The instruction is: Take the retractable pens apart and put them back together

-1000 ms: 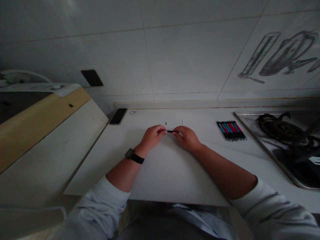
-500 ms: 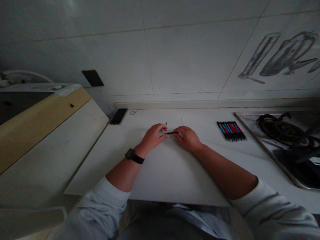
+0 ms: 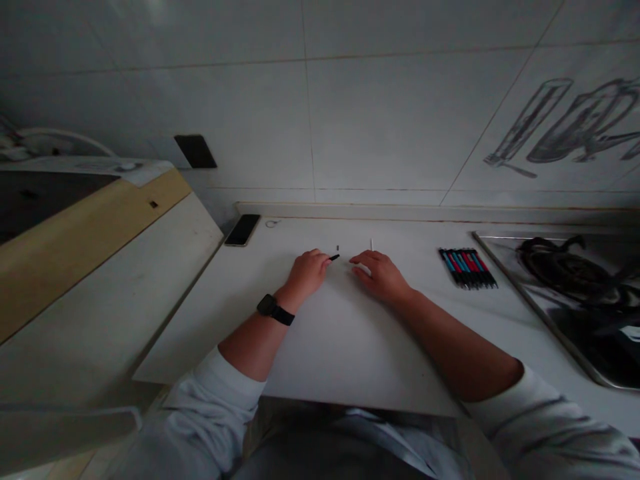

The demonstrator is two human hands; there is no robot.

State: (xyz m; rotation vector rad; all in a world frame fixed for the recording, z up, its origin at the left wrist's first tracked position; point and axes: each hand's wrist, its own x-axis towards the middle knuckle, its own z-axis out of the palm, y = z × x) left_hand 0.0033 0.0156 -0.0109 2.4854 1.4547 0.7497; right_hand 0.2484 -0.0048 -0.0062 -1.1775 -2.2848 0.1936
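My left hand (image 3: 309,272), with a dark watch on its wrist, pinches a short black pen part (image 3: 334,257) that sticks out to the right from its fingertips. Just to the right, my right hand (image 3: 379,272) hovers over the counter with thumb and fingers apart and nothing between them. A thin white stick (image 3: 372,244), perhaps a pen refill, lies on the counter behind my right hand, partly covered by it. Beyond the black part is a tiny dark piece (image 3: 337,247), too small to name.
A row of several red, blue and black pens (image 3: 468,268) lies to the right on the white counter (image 3: 345,340). Farther right is a gas stove (image 3: 560,280). At the back left are a phone (image 3: 243,230) and a small ring-like item (image 3: 273,224).
The black pen part has passed from between both hands into my left hand alone. My right hand has let go and opened. The view has shifted slightly.
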